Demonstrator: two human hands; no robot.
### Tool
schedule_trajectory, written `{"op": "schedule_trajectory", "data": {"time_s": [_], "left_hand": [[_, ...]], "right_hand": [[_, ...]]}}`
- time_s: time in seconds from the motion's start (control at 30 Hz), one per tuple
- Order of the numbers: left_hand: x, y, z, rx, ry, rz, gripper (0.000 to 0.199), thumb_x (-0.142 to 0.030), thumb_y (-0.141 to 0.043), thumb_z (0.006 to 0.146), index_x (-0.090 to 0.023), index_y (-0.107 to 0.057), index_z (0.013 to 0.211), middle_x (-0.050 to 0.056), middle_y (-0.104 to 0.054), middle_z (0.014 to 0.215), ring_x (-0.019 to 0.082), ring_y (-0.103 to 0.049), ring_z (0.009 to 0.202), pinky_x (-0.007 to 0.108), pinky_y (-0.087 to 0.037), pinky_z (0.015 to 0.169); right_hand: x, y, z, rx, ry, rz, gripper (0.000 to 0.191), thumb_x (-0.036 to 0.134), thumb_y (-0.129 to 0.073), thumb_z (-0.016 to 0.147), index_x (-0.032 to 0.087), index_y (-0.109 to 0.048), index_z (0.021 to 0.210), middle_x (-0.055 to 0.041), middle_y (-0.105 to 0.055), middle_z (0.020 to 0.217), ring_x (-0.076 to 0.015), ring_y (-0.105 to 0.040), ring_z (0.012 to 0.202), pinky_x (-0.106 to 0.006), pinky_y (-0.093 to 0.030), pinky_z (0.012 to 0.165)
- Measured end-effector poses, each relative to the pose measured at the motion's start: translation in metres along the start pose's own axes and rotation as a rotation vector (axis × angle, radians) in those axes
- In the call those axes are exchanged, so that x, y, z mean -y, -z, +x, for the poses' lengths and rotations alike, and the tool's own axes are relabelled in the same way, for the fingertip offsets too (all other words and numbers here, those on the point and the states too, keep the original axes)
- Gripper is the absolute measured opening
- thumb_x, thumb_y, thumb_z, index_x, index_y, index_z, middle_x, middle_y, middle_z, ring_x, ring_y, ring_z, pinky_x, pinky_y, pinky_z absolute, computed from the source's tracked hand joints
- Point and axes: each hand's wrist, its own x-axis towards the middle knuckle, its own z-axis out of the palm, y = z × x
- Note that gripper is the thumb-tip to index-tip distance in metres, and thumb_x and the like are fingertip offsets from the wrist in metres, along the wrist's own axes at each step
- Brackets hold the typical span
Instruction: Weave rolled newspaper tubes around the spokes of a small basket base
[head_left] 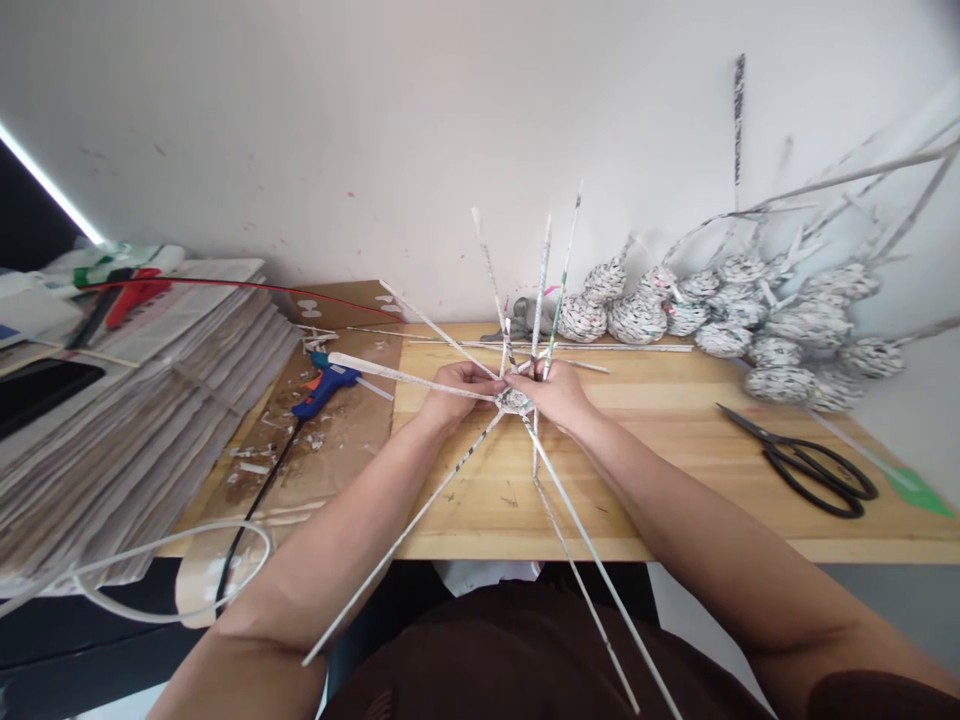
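Both hands hold a small round woven paper piece [514, 401] above the wooden table. Long rolled-paper sticks [435, 384] fan out from it in several directions, some up toward the wall and others down past the table's front edge. My left hand [460, 390] grips its left side, with fingers closed around the weave and the base of a stick. On the right side, my right hand [559, 392] pinches the weave and the upright sticks, its fingers partly hidden behind them.
Black scissors [814, 465] lie at the right of the table [675, 470]. Woven paper gourd shapes [637, 315] line the back right. A blue glue gun [324, 387] lies on cardboard [352, 440] at the left, beside a tall newspaper stack [165, 420]. A cable loops at lower left.
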Motion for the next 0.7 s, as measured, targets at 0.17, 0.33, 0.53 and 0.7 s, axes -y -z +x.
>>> {"op": "schedule_trajectory", "data": {"time_s": [0.17,0.33,0.53,0.7], "left_hand": [[0.0019,-0.0012,-0.0005,-0.018,-0.023,0.016,0.028,-0.027,-0.087,0.052,-0.011,-0.072,0.07,0.007,-0.07,0.069,0.015,-0.062,0.06,0.028,-0.05,0.059],[0.0019,-0.0046,-0.0008,-0.053,0.039,-0.05,0.024,-0.024,-0.083,0.054,-0.013,-0.066,0.067,0.003,-0.067,0.064,0.014,-0.061,0.057,0.028,-0.049,0.058],[-0.0018,-0.0046,-0.0005,-0.093,0.004,-0.052,0.022,-0.023,-0.081,0.055,-0.013,-0.064,0.067,0.002,-0.065,0.062,0.013,-0.059,0.056,0.026,-0.047,0.057],[0.0017,-0.0023,0.0009,-0.05,-0.01,-0.022,0.025,-0.025,-0.083,0.054,-0.012,-0.064,0.066,0.003,-0.065,0.064,0.015,-0.061,0.057,0.029,-0.05,0.059]], "right_hand": [[-0.0021,-0.0022,0.0005,-0.037,0.002,0.062,0.025,0.037,-0.076,0.067,0.019,-0.068,0.081,-0.0016,-0.072,0.072,-0.0169,-0.064,0.063,-0.028,-0.049,0.062],[0.0023,-0.0029,-0.003,-0.018,0.012,0.037,0.021,0.042,-0.068,0.075,0.021,-0.068,0.078,-0.0001,-0.07,0.07,-0.0166,-0.063,0.063,-0.028,-0.049,0.062],[0.0066,-0.0016,-0.0067,-0.021,-0.015,-0.011,0.015,0.036,-0.067,0.075,0.021,-0.068,0.075,-0.0012,-0.07,0.07,-0.0178,-0.063,0.061,-0.029,-0.048,0.061],[0.0068,-0.0018,-0.0069,-0.04,0.016,-0.101,0.016,0.034,-0.067,0.075,0.019,-0.069,0.071,-0.004,-0.071,0.071,-0.0198,-0.064,0.064,-0.03,-0.048,0.062]]}}
